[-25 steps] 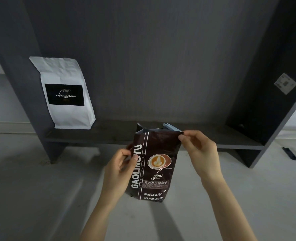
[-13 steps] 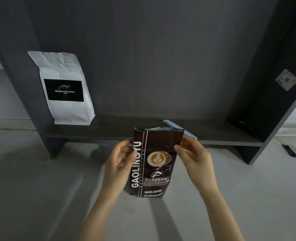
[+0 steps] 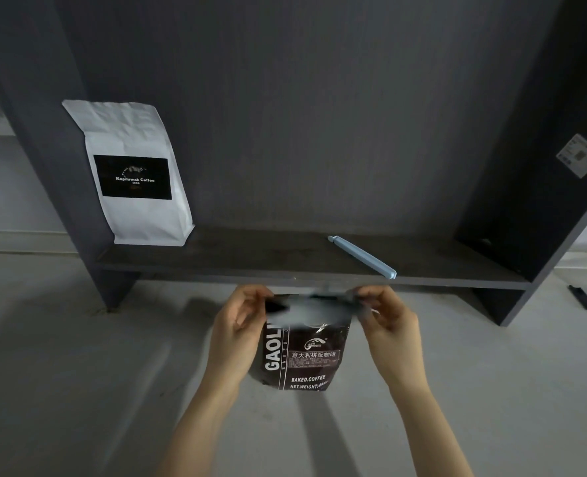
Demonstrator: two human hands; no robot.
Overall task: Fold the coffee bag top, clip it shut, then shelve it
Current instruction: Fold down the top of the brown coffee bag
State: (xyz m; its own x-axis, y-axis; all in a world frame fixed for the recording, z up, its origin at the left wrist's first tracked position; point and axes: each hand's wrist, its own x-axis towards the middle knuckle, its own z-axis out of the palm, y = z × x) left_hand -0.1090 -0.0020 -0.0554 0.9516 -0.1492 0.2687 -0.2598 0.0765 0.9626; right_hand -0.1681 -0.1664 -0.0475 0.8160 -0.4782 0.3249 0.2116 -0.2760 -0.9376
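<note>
Head view, looking forward and down. Dark brown coffee bag held in the air in front of the shelf, below its front edge and above a pale floor. Bag upright, print facing the camera: "BAKED.COFFEE" and a net-weight line near the bottom, large white lettering running up its left side. Top part of the bag is bent over toward the camera and blurred; the fold line itself cannot be made out. Left hand at the bag's upper left corner, grip clamped on that corner, thumb in front and fingers curled behind. Right hand at the upper right corner, grip likewise pinched shut on the top edge of the bag. Both forearms bare, rising from the bottom of the frame. Light blue clip lies flat on the shelf, above and to the right of the bag, angled with its near end at the shelf's front edge; neither hand touches it. White coffee bag with a black label stands at the left end of the shelf, close to the dark side panel, well apart from the clip. Dark back panel behind. A pale sticker on the right side panel, print too small to read. Small dark object on the floor at far right, not identifiable.
</note>
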